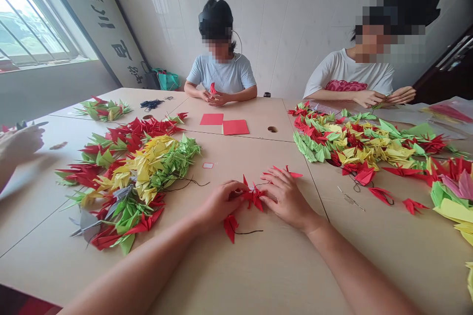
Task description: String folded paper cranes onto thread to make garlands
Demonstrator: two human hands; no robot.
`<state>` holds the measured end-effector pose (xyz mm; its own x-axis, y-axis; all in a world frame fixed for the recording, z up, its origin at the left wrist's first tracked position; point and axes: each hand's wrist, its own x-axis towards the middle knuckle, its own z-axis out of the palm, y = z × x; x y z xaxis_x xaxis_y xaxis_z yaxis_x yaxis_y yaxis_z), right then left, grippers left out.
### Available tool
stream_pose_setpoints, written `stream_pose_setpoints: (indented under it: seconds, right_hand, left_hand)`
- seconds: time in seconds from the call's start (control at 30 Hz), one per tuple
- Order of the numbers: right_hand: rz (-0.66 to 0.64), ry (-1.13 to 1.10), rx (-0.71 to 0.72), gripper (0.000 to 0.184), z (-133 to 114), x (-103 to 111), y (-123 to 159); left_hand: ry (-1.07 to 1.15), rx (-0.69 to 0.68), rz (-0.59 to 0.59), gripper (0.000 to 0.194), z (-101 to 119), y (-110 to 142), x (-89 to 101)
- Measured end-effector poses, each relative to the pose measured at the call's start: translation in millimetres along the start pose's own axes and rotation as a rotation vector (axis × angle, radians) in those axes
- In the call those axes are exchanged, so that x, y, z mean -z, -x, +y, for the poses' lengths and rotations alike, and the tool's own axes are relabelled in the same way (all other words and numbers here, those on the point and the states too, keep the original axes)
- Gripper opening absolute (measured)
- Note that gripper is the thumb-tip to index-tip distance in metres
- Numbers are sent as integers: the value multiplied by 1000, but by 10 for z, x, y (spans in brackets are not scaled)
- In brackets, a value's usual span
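My left hand (221,202) and my right hand (286,197) meet over a few red paper cranes (253,196) on the wooden table (266,266). Both hands have their fingers pinched on the cranes. A thin dark thread (249,232) runs from another red crane (230,226) lying just below my left hand. More red crane tips (293,173) stick out beyond my right hand's fingers.
A big heap of red, yellow and green cranes (136,172) lies left; another heap (362,145) lies right. Two red paper squares (225,124) sit mid-table. Two people sit opposite folding paper. Another person's hand (18,145) is at far left. Scissors (349,199) lie right.
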<state>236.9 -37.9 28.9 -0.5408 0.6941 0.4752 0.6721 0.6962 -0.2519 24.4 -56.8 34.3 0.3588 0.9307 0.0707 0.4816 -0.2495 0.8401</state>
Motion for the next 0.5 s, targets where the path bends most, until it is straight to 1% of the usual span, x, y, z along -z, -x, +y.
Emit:
stream_pose_setpoints:
  seconds: [0.13, 0.27, 0.5]
  right_hand:
    - [0, 11, 17, 16, 73, 29, 23]
    - [26, 37, -8, 22, 117, 66, 31]
    - [67, 36, -25, 23, 170, 98, 26]
  left_hand:
    - [33, 51, 8, 29, -6, 10, -5]
    - [2, 55, 19, 27, -6, 13, -4]
    - [-38, 52, 62, 21, 9, 1, 8]
